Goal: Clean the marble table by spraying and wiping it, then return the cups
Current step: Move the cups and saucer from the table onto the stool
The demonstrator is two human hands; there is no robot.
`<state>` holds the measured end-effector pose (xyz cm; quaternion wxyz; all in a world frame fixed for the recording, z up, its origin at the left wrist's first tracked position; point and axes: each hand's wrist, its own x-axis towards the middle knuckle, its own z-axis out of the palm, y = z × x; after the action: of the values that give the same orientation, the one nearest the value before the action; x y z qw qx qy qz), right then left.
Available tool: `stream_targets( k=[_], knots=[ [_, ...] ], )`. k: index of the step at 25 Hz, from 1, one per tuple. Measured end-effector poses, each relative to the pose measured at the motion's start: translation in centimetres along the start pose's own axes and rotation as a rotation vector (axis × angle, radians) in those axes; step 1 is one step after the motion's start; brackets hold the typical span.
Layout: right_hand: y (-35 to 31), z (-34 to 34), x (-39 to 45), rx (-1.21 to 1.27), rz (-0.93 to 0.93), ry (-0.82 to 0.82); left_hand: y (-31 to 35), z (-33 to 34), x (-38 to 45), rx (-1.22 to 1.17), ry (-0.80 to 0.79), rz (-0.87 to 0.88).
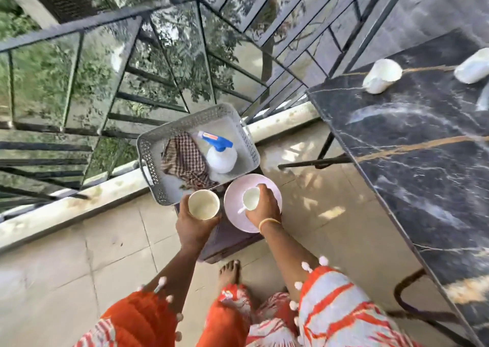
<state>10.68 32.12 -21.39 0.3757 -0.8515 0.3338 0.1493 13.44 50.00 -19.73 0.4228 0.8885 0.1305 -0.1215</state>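
Note:
My left hand (194, 223) grips a white cup (203, 204) from below, just in front of a grey basket. My right hand (264, 209) holds a smaller white cup with a handle (250, 199) over a pale pink plate (236, 215) on a low stool. The black marble table (412, 166) with gold veins stands to the right. Two white cups (382, 75) (473, 66) stand on its far end. Inside the grey basket (148, 156) lie a checked cloth (185, 158) and a white spray bottle with a blue trigger (221, 153).
The low dark stool (227, 243) carries the basket and plate. A metal railing (111, 55) and a low kerb run along the balcony edge behind. My bare foot (229, 270) stands on beige floor tiles. A black chair frame (412, 301) sits under the table at lower right.

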Motion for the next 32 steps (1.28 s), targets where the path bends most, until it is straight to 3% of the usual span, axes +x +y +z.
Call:
stream_targets(
  k=[9, 10, 12, 15, 18, 20, 22, 32],
  knots=[
    [0.8, 1.4, 1.1, -0.123, 0.009, -0.053, -0.9, 0.8, 0.9, -0.052, -0.099, 0.045],
    [0.9, 1.3, 0.6, -0.182, 0.007, -0.027, -0.9, 0.8, 1.0, -0.040, -0.101, 0.038],
    [1.0, 1.1, -0.8, -0.230, 0.054, 0.176, -0.9, 0.9, 1.0, -0.021, -0.092, 0.026],
    [1.4, 1.5, -1.8, 0.031, 0.412, 0.428, -0.8, 1.1, 1.3, -0.029, -0.097, -0.012],
    [2.2, 2.1, -1.7, 0.706, 0.875, 0.266, -0.6, 1.4, 1.5, -0.036, -0.105, -0.029],
    [2.6, 2.5, -1.6, 1.027, 0.908, 0.146, -0.6, 1.5, 1.6, -0.035, -0.104, -0.026],
    [2.6, 2.3, -1.4, 1.103, 0.890, 0.149, -0.7, 1.6, 1.7, -0.023, -0.106, -0.016],
    [4.6, 2.6, -0.6, 1.053, 0.895, 0.220, -0.5, 3.4, 1.6, -0.065, -0.126, -0.067]
  ],
)
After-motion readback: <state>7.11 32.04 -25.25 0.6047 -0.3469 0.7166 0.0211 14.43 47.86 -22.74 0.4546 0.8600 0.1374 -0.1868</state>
